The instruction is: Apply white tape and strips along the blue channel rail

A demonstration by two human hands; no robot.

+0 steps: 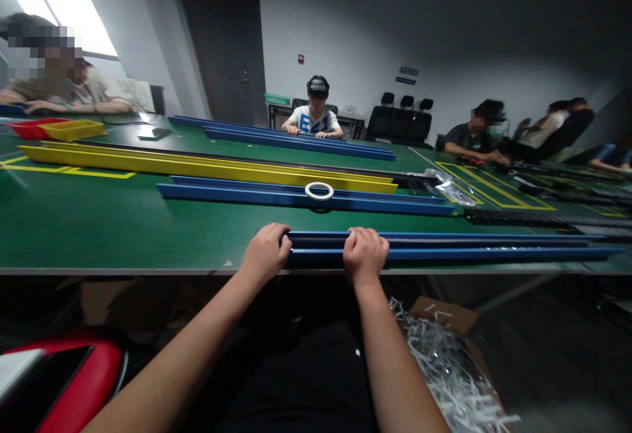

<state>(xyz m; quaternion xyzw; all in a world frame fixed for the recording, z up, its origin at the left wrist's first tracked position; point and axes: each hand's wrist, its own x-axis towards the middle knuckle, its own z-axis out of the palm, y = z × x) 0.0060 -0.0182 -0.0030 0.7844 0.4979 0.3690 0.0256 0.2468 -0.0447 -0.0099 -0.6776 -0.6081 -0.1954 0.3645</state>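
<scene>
Showing a red seat (107, 367) at the lower left, bearing a flat black panel (47, 387). Showing white paper shreds (444, 360) in an open carton (457, 320) below the table edge, to the right.

Gripping the near blue channel (464, 254) with 2 hands: holding the left hand (265, 252) curled shut around the left end, and holding the right hand (366, 253) clamped over the channel just to the right.

Lying along the near edge of the green table (123, 222), running left to right with the long axis nearly parallel to that edge. Pointing 1 end into the left hand, hiding the tip there, and pointing the other end toward the right of the view. Passing directly beneath the fingers, bridging the gap between the 2 hands, and extending well past the right hand.

Showing a 2nd blue channel (266, 199) just beyond the hands, sloping slightly down to the right. Overlapping it in view with a white ring (319, 197); not showing clearly whether touching.

Showing next a yellow channel (207, 170), running left to right, with a clear plastic bag (449, 186) near its right end.

Showing farther blue channels (296, 143) before a seated person (316, 117), and a dark door (222, 45) behind.
</scene>
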